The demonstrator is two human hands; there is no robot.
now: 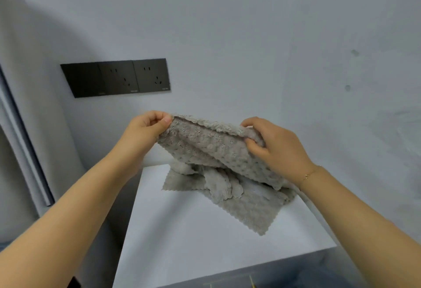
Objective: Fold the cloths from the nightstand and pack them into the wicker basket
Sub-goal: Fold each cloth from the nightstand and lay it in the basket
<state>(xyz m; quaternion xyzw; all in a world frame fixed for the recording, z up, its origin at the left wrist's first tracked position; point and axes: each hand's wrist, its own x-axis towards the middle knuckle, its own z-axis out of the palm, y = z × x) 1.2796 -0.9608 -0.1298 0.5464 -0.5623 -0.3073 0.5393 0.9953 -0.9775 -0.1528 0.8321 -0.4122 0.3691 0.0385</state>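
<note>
White nightstand (205,242) below; left hand (145,128) and right hand (275,146) fingers pinch grey cloth's (211,148) top edge, stretched left-right.

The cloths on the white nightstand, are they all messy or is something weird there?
A bit messy, nothing broken. Under the held cloth, the grey cloths lie crumpled in a loose heap on the nightstand, unfolded, corners poking out. The left hand and right hand pinch the held cloth's top edge. No wicker basket shows.
</note>
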